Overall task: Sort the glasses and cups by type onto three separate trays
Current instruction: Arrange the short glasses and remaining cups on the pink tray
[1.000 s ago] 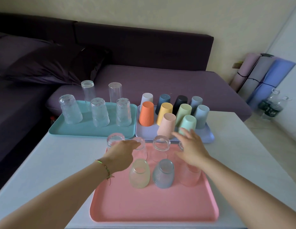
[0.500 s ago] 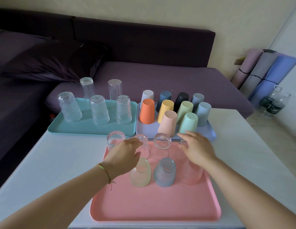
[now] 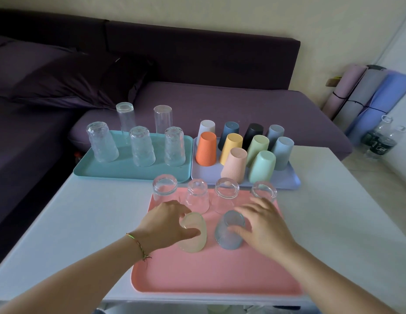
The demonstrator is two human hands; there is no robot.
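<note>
Left grip (image 3: 166, 225) around yellow glass (image 3: 195, 242)

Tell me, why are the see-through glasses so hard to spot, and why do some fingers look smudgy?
Head view: the light is soft and even, with no hard shadows; the clear glasses let the pink tray show through, so mostly their rims stand out; the right hand looks slightly blurred at the fingers.

Left hand (image 3: 168, 225), right hand (image 3: 264, 225), both outstretched
</note>
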